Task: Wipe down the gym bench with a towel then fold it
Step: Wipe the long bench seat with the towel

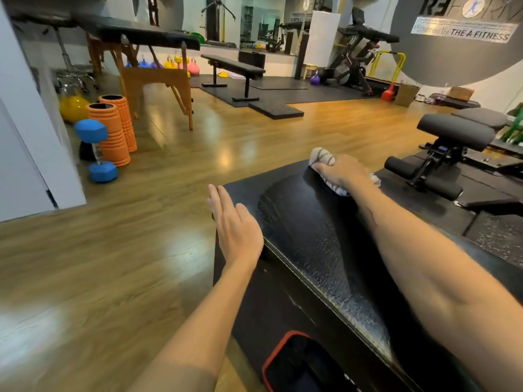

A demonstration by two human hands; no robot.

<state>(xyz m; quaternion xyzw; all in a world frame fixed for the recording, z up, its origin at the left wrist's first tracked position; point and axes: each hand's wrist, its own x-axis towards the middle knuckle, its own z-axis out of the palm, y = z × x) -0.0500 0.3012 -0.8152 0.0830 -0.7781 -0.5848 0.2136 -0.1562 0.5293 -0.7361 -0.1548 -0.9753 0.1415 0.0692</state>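
A black padded gym bench (pixel 308 230) runs from the lower right up toward the middle of the view. Its top shows a wet-looking sheen. My right hand (pixel 341 169) is at the bench's far end, pressed down on a bunched white towel with grey stripes (pixel 321 157). The towel sticks out ahead of my fingers and behind my wrist. My left hand (pixel 233 224) hovers flat beside the bench's left edge, fingers straight and together, holding nothing.
A red-trimmed black object (pixel 297 363) lies below the bench at the bottom. Left stand orange foam rollers (pixel 113 131), a blue dumbbell (pixel 96 151) and a wooden massage table (pixel 158 75). Another black bench (pixel 458 134) is at the right, a flat bench (pixel 235 67) farther back. Wooden floor spreads left.
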